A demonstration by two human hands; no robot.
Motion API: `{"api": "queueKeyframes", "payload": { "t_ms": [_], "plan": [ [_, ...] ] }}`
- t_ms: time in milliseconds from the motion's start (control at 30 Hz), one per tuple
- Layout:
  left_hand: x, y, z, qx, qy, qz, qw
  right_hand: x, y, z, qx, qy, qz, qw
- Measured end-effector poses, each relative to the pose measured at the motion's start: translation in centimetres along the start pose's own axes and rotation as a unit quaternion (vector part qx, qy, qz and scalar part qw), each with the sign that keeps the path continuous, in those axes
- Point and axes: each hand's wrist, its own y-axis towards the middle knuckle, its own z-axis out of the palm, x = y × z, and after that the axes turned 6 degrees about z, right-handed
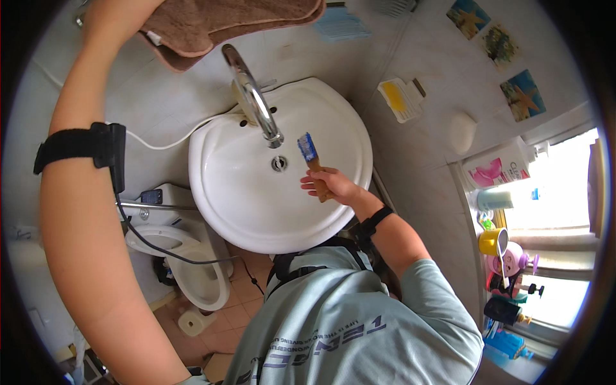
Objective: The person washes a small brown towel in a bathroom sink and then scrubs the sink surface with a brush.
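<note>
My right hand (334,185) holds a scrub brush by its wooden handle (321,185) over the right part of a white washbasin (231,216). The brush's blue bristles (307,147) point toward the wall and carry whitish patches. My thumb lies across the handle, while several fingertips stick out past it. A curved chrome faucet (257,101) arches over the metal drain (279,164). My left arm reaches up along the left side; only the base of my left hand (126,12) shows, beside a brown towel (231,29). Its fingers are beyond the top edge or behind the towel.
A toilet (199,279) stands left of the basin, with a dark phone-like device (152,196) near its tank. A soap holder (398,98) is on the right wall. Several bottles and a yellow mug (491,241) line the windowsill. A black cable (178,255) hangs from my left armband.
</note>
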Motion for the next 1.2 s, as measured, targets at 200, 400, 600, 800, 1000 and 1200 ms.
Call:
{"api": "queueKeyframes", "payload": {
  "t_ms": [200,400,600,800,1000,1200],
  "plan": [
    [0.1,0.7,0.1,0.027,-0.023,-0.001,0.999,1.1,2.6,5.4,0.041,0.091,-0.040,0.994],
    [0.6,0.5,0.2,0.022,-0.010,0.004,1.000,2.8,2.0,7.1,0.048,0.088,-0.011,0.995],
    [0.3,0.5,-0.2,0.025,-0.018,0.011,0.999,0.6,2.9,0.6,-0.156,-0.494,-0.088,0.851],
    [0.6,-0.1,-0.5,0.031,-0.004,0.009,0.999,3.0,-0.5,-4.1,-0.371,-0.731,-0.090,0.566],
    [0.8,0.1,-0.4,0.028,-0.021,0.009,0.999,0.2,0.2,-5.2,-0.334,-0.803,0.002,0.494],
    [0.5,-0.1,-0.5,0.030,-0.020,0.009,0.999,-3.0,0.3,1.8,-0.063,-0.803,0.050,0.590]
  ]
}}
